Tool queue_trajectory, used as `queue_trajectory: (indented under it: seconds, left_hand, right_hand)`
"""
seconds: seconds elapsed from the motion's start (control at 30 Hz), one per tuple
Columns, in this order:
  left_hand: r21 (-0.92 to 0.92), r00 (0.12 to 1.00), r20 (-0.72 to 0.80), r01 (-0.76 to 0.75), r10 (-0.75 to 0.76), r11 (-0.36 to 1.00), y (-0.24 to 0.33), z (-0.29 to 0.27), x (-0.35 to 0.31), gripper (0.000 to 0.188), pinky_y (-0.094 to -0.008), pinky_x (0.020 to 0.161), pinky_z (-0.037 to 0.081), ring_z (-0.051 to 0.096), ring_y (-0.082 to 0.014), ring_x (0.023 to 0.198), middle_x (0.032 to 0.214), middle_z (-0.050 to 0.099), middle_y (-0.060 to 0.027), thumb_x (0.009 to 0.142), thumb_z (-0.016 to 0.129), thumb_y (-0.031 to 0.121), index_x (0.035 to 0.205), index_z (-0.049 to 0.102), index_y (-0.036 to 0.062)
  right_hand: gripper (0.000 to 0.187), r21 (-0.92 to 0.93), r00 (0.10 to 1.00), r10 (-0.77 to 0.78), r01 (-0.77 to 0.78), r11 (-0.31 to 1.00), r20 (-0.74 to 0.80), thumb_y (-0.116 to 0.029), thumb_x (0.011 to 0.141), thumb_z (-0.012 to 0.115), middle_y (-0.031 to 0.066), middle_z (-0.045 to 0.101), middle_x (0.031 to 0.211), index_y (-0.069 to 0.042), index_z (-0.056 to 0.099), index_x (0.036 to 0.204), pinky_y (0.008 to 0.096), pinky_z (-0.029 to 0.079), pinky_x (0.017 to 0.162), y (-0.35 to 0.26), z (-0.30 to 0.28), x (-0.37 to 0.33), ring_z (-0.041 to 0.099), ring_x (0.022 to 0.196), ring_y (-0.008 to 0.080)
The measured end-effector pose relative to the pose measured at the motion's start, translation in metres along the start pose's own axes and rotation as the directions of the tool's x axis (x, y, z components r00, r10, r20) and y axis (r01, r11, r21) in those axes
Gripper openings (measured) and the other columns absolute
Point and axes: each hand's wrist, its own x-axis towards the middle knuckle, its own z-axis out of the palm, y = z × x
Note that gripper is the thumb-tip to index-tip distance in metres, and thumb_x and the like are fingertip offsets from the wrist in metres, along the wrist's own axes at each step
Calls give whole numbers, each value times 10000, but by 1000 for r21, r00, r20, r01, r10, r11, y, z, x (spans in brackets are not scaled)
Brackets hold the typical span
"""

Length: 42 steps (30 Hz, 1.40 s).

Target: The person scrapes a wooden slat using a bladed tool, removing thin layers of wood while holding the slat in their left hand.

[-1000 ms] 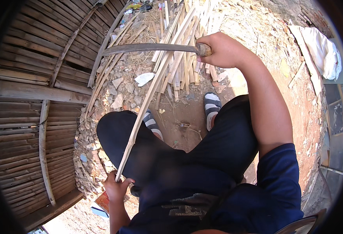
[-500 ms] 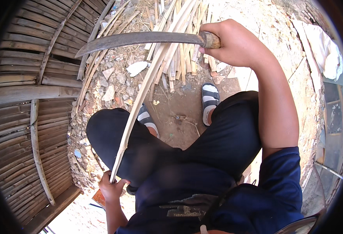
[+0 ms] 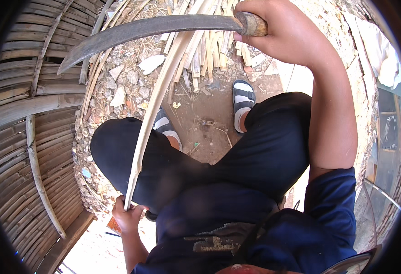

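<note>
My right hand (image 3: 280, 32) is closed around the wooden handle of a machete (image 3: 159, 26), at the upper right. Its long curved blade points left and crosses over a pale bamboo strip (image 3: 152, 107); whether the edge touches the strip I cannot tell. Down at the lower left, my left hand (image 3: 128, 217) grips the strip's near end between thumb and fingers. From there the strip runs up past my left knee and under the blade, and its far end leaves the top of the picture.
Split bamboo strips (image 3: 207, 55) lie piled on the ground ahead. A slatted bamboo wall (image 3: 13, 150) stands on the left. Stone rubble and a white shard (image 3: 151, 64) are scattered beside my sandalled feet (image 3: 243, 102). A white sack (image 3: 383, 59) lies at the far right.
The machete and my right hand have moved up and slightly outward in the picture, nearer the top edge. My left hand keeps its hold on the strip; the whole view has shifted a little.
</note>
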Motion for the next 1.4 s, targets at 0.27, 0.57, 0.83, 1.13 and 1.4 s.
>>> queue_trajectory:
  seconds: [0.27,0.57,0.83,1.13,1.4]
  left_hand:
    - [-7,999,-5,-31,31,999,-6,2,-3,766,-270,493,452,519,-124,492,568,535,3,445,1014,471,900,599,15]
    - [1,999,11,-49,49,999,1,-3,-1,768,-274,485,427,483,-113,493,557,496,9,484,994,512,909,610,1]
    - [19,1000,-6,-1,1,1000,9,-5,1,704,-286,476,414,458,-124,484,559,477,7,487,1002,456,892,631,16]
    - [73,999,-28,-28,30,997,15,-6,3,715,-318,480,422,468,-158,486,569,480,-19,474,991,469,900,640,13]
    - [86,999,-22,30,-28,996,19,-9,-3,730,-336,503,444,513,-190,512,596,529,-44,466,992,464,917,647,6]
  right_hand:
    - [165,0,998,-63,63,998,22,-121,746,709,201,647,707,-36,690,887,423,519,645,-15,3,-4,655,686,374]
    - [140,-82,984,-132,142,987,117,-145,771,712,210,656,722,-27,670,833,431,525,656,-26,18,-1,664,735,399]
    - [145,91,990,116,-123,988,80,-145,806,698,194,692,783,-22,686,881,422,533,709,-8,11,5,682,751,341]
    - [180,79,956,245,-260,962,159,-189,797,719,134,697,765,-41,692,895,396,517,691,4,21,15,645,713,256]
    - [191,-46,946,-137,157,986,294,-180,771,680,213,692,817,-34,679,895,437,534,746,-30,37,8,677,795,390]
